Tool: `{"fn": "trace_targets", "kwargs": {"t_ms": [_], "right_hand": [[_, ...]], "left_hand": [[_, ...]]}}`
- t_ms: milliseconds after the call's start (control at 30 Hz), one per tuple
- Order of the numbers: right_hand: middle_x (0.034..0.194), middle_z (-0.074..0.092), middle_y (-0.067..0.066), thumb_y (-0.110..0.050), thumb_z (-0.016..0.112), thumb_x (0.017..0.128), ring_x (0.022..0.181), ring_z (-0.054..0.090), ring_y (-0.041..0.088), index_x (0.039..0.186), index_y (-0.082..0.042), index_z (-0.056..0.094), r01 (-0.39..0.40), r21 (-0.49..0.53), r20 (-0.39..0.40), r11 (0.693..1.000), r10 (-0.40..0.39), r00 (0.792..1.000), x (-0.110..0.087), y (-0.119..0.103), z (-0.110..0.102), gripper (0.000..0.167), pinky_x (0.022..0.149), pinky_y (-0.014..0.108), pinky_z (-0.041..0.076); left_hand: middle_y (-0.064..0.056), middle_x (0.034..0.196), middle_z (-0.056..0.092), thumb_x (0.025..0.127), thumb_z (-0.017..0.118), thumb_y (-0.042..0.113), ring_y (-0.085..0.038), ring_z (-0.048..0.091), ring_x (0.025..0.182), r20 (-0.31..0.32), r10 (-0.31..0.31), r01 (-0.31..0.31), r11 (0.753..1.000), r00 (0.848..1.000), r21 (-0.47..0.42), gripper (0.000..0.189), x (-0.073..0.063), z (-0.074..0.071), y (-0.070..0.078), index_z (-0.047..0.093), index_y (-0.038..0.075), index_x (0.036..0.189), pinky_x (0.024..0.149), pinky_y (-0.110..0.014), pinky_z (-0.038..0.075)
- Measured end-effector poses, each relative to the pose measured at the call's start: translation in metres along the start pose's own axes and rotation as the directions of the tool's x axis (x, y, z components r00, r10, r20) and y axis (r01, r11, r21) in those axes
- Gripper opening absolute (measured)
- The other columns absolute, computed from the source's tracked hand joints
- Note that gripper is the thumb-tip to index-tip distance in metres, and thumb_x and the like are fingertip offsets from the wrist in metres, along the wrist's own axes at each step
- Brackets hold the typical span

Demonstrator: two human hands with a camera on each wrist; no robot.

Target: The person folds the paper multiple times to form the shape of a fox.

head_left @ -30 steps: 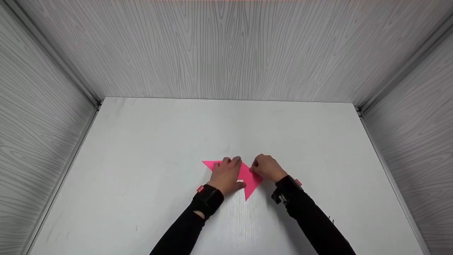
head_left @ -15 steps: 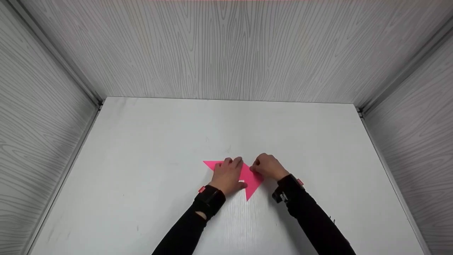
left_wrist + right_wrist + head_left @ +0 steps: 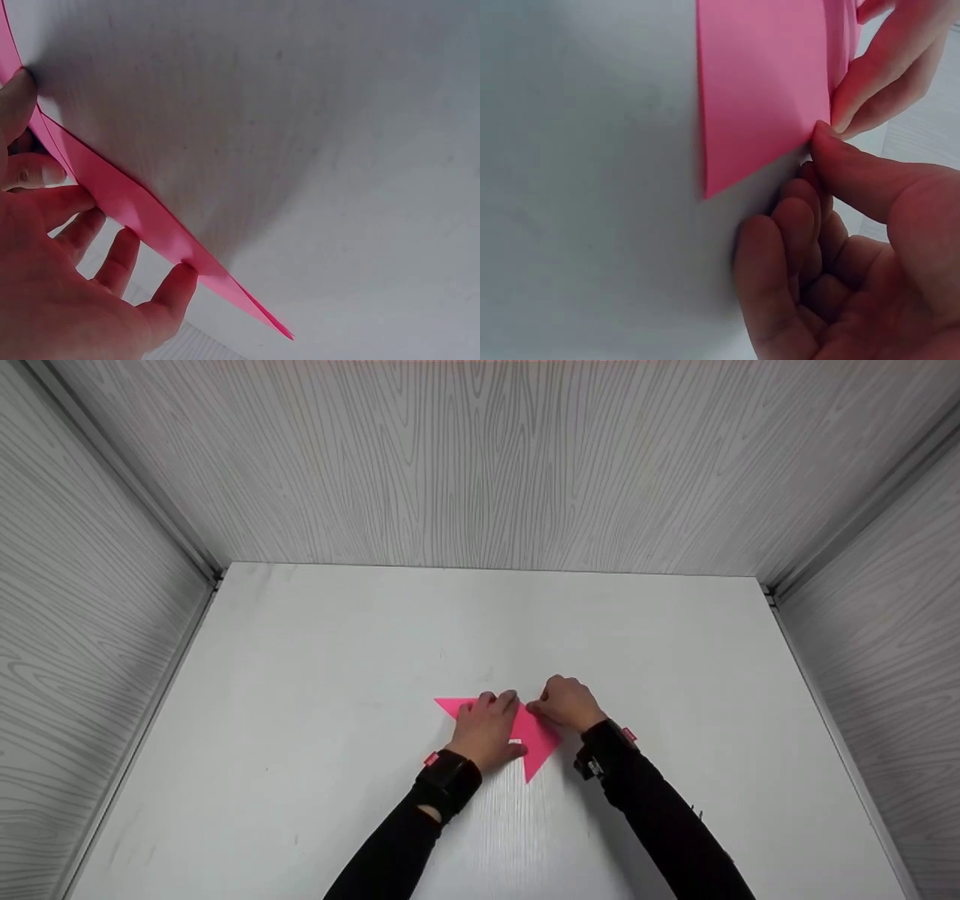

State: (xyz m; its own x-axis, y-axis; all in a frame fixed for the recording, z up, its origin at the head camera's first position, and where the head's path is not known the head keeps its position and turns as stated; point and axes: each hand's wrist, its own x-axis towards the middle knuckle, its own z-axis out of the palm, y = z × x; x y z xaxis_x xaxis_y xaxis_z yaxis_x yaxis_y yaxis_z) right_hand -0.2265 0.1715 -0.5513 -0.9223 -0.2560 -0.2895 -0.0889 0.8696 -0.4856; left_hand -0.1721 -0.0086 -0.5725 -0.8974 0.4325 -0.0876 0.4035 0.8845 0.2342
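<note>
A folded sheet of pink paper (image 3: 538, 739) lies on the white table, with pointed ends at its far left and near side. My left hand (image 3: 484, 731) rests across it, fingers spread and pressing along the paper's strip (image 3: 142, 210) in the left wrist view. At the paper's upper right edge, my right hand (image 3: 570, 703) pinches it between thumb and curled index finger. The right wrist view shows the right thumb (image 3: 847, 161) on the edge of a flat pink flap (image 3: 769, 82), close beside a left fingertip. Part of the paper is hidden under the left hand.
The white tabletop (image 3: 337, 660) spreads around the hands. Grey wood-grain panels stand at the back (image 3: 480, 465), the left (image 3: 90, 607) and the right (image 3: 892, 607). Both wrists carry black straps.
My right hand has shifted slightly away from me and leftward along the paper's edge, closer to the left fingertips. The left hand stays in place on the paper.
</note>
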Motion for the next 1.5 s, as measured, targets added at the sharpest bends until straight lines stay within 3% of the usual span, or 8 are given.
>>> {"fn": "trace_targets", "kwargs": {"t_ms": [267, 500, 833, 1100, 1267, 1500], "right_hand": [[0.045, 0.04, -0.007, -0.022, 0.075, 0.094, 0.05, 0.04, 0.012, 0.053, -0.008, 0.06, -0.019, -0.053, 0.085, 0.998, 0.023, 0.996, -0.01, 0.012, -0.006, 0.046, 0.05, 0.026, 0.032], [0.052, 0.047, -0.005, -0.024, 0.077, 0.092, 0.055, 0.045, 0.013, 0.061, -0.007, 0.065, -0.045, -0.04, 0.107, 0.998, 0.049, 0.993, -0.026, 0.025, -0.008, 0.037, 0.053, 0.027, 0.036], [0.05, 0.039, -0.007, -0.024, 0.076, 0.093, 0.053, 0.039, 0.011, 0.054, -0.015, 0.052, -0.048, -0.041, 0.13, 0.998, 0.053, 0.99, -0.042, 0.038, -0.008, 0.047, 0.051, 0.027, 0.032], [0.064, 0.051, -0.005, -0.021, 0.074, 0.093, 0.062, 0.047, 0.012, 0.073, -0.009, 0.066, 0.034, -0.012, 0.089, 0.999, -0.033, 0.996, -0.045, 0.043, -0.008, 0.025, 0.059, 0.029, 0.039], [0.08, 0.062, -0.001, -0.018, 0.072, 0.094, 0.072, 0.054, 0.015, 0.092, -0.007, 0.07, 0.05, 0.04, -0.003, 0.998, -0.05, 0.999, -0.046, 0.037, -0.003, 0.011, 0.068, 0.033, 0.048], [0.082, 0.057, 0.002, -0.012, 0.074, 0.094, 0.076, 0.054, 0.018, 0.094, -0.006, 0.069, 0.155, -0.001, -0.088, 0.988, -0.155, 0.984, -0.035, 0.011, 0.014, 0.008, 0.071, 0.037, 0.049]], "left_hand": [[-0.004, 0.154, 0.049, 0.089, 0.078, 0.051, -0.028, 0.046, 0.137, 0.027, -0.009, 0.009, 1.0, 1.0, 0.004, 0.084, 0.0, -0.003, 0.004, 0.048, 0.01, 0.155, 0.102, -0.052, 0.046], [-0.006, 0.155, 0.048, 0.09, 0.078, 0.05, -0.029, 0.045, 0.137, 0.021, -0.004, 0.004, 1.0, 1.0, -0.015, 0.085, -0.002, -0.004, 0.002, 0.046, 0.007, 0.156, 0.103, -0.052, 0.046], [-0.007, 0.155, 0.049, 0.09, 0.078, 0.049, -0.029, 0.046, 0.136, 0.001, 0.003, -0.003, 0.999, 1.0, -0.033, 0.083, -0.003, -0.001, 0.0, 0.048, 0.006, 0.154, 0.102, -0.052, 0.045], [-0.007, 0.156, 0.047, 0.091, 0.077, 0.05, -0.03, 0.044, 0.138, 0.004, 0.009, -0.009, 0.999, 1.0, -0.034, 0.084, -0.003, 0.001, -0.002, 0.046, 0.007, 0.156, 0.104, -0.053, 0.044], [-0.006, 0.156, 0.048, 0.091, 0.076, 0.05, -0.03, 0.045, 0.138, 0.002, 0.003, -0.003, 0.999, 1.0, -0.044, 0.083, -0.002, 0.002, -0.002, 0.047, 0.008, 0.155, 0.105, -0.054, 0.043], [-0.007, 0.155, 0.049, 0.089, 0.079, 0.049, -0.032, 0.046, 0.138, -0.015, -0.016, 0.015, 0.997, 1.0, -0.077, 0.081, 0.001, -0.001, 0.002, 0.05, 0.008, 0.153, 0.108, -0.054, 0.042]]}}
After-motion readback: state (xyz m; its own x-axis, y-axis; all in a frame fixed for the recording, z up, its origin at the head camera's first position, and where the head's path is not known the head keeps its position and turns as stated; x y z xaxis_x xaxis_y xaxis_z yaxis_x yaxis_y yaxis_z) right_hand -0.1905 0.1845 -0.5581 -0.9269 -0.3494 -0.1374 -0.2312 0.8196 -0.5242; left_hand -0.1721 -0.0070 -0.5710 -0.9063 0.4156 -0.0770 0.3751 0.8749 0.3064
